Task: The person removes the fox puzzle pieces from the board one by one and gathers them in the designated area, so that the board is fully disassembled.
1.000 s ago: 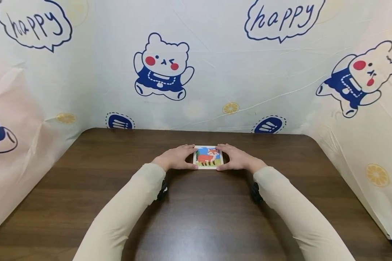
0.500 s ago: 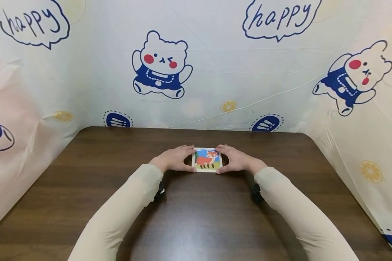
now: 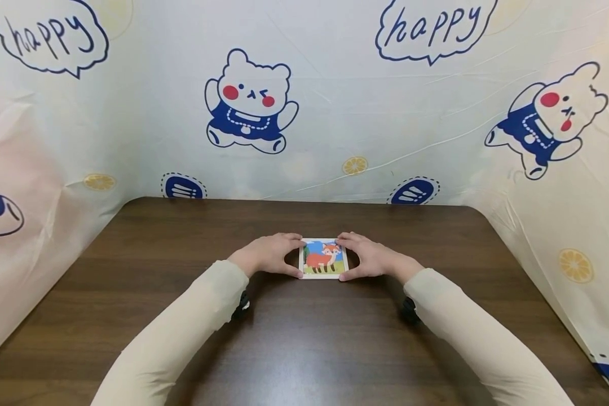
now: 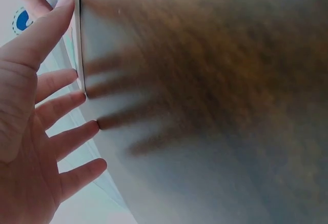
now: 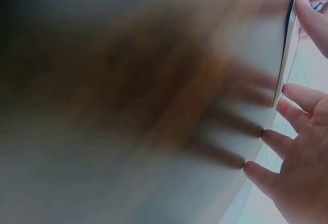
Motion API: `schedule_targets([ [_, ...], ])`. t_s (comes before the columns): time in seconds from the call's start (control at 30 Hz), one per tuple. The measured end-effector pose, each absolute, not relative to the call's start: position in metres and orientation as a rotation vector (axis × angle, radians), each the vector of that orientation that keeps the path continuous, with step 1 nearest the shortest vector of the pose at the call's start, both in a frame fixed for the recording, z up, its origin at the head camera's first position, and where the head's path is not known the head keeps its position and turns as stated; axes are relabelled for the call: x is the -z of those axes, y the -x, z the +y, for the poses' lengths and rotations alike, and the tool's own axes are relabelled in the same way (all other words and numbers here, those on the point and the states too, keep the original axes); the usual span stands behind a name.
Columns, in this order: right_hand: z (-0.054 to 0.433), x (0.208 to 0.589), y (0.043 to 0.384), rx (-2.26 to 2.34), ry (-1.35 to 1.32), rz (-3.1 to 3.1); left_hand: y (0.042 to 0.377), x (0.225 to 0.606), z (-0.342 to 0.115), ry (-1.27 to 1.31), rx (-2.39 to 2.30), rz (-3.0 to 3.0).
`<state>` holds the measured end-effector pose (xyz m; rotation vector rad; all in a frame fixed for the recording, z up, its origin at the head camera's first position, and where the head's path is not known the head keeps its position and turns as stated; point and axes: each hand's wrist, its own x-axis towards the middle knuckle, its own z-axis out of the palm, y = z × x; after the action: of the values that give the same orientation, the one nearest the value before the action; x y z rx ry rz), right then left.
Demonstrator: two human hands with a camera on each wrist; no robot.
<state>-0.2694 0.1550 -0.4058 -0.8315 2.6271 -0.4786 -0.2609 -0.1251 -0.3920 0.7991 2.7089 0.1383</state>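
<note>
A small square fox picture (image 3: 323, 259) with a white frame lies flat on the dark wooden table (image 3: 294, 349), near its middle. My left hand (image 3: 271, 254) holds its left side, thumb at the near corner and fingers at the far corner. Mirroring that, my right hand (image 3: 369, 257) holds the right side. In the left wrist view, the thumb (image 4: 51, 26) presses the frame's edge (image 4: 79, 44), while the lower fingers are spread at the tabletop. The right wrist view has the right thumb (image 5: 311, 21) against the frame's thin edge (image 5: 288, 49), with fingertips along it and on the table.
A printed cloth (image 3: 335, 101) with bears and "happy" bubbles hangs behind the table and along both sides. The table's far edge (image 3: 304, 202) runs beyond the hands. Black bands show at the left wrist (image 3: 242, 304) and right wrist (image 3: 410, 309).
Both hands have slid the fox picture a short way across the table toward the person. Their grip on its two sides stays the same.
</note>
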Motion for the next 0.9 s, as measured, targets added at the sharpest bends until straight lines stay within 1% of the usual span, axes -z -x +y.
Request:
schedule_targets([
  [0.4, 0.161, 0.405, 0.253, 0.474, 0.878, 2.618, 0.238, 0.389, -0.12, -0.855, -0.063, 2.769],
  [0.67, 0.165, 0.398, 0.233, 0.473, 0.903, 2.577, 0.222, 0.389, -0.12, -0.891, -0.019, 2.775],
  [0.9, 0.167, 0.399, 0.218, 0.463, 0.932, 2.57, 0.209, 0.388, -0.122, -0.918, -0.013, 2.773],
])
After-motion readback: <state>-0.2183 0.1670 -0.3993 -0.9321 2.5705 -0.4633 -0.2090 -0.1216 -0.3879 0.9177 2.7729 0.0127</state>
